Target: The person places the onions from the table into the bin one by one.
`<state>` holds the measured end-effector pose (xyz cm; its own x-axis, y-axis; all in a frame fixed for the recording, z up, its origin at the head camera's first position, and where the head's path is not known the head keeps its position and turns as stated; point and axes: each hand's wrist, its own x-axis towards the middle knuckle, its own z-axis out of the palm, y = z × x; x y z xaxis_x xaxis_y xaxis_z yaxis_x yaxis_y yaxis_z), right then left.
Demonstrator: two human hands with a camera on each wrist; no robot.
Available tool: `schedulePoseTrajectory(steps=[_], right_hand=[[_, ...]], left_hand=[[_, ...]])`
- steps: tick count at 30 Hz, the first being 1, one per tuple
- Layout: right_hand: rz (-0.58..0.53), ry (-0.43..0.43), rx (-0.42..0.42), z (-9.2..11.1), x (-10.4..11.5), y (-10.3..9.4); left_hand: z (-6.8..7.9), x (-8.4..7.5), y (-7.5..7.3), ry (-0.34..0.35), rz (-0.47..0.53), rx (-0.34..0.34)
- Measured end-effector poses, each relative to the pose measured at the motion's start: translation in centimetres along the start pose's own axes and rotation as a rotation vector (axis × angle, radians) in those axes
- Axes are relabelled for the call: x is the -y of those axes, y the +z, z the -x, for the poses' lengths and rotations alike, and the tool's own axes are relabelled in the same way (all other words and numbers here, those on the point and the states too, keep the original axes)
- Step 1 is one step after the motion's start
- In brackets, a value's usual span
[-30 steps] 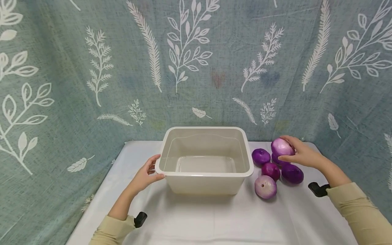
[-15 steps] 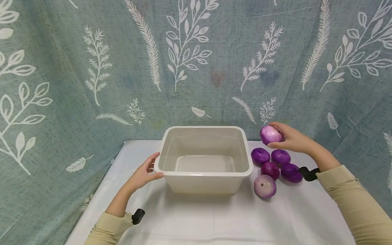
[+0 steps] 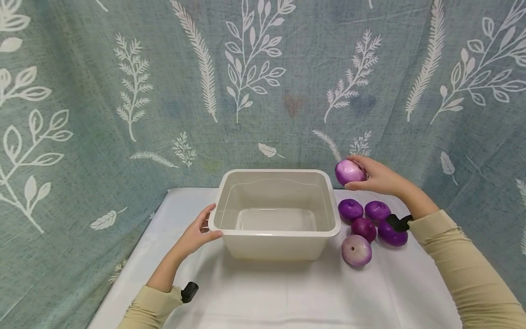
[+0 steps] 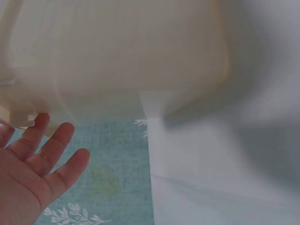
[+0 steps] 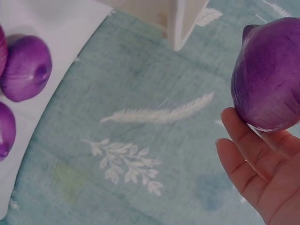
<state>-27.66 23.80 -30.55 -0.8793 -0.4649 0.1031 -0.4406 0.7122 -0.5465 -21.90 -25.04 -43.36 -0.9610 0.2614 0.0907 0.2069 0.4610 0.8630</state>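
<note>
My right hand (image 3: 376,176) holds a red onion (image 3: 348,172) up above the table, to the right of a beige plastic basin (image 3: 274,246). Its thumb is under the onion's near side and its fingers reach over the back. In the right wrist view, that onion (image 5: 272,75) shows deep purple skin and a short pointed tip. At the basin's left front corner, my left hand (image 3: 197,235) grips the rim, thumb at the front and fingers along the side. Seen from the left wrist, the fingers (image 4: 56,145) spread beside the basin wall.
Several other red onions lie close together right of the basin, among them a pale one (image 3: 356,250) in front and a dark one (image 3: 363,229) behind it. A white cloth covers the table (image 3: 263,297). Leaf-patterned green fabric (image 3: 287,137) hangs behind and at both sides.
My right hand has lifted the onion off the others and carried it up and left toward the basin. My left hand has stayed at the basin's rim.
</note>
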Motion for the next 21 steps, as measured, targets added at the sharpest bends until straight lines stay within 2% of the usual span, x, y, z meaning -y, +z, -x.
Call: schedulePoseTrajectory(steps=[11,21], right_hand=[[0.024,-0.082,0.027,-2.4,2.1,0.7],[0.021,-0.082,0.056,-4.2,3.7,2.1]], left_hand=[[0.2,-0.2,0.0,-0.014,0.01,0.004],[0.2,-0.1,0.0,-0.025,-0.013,0.006]])
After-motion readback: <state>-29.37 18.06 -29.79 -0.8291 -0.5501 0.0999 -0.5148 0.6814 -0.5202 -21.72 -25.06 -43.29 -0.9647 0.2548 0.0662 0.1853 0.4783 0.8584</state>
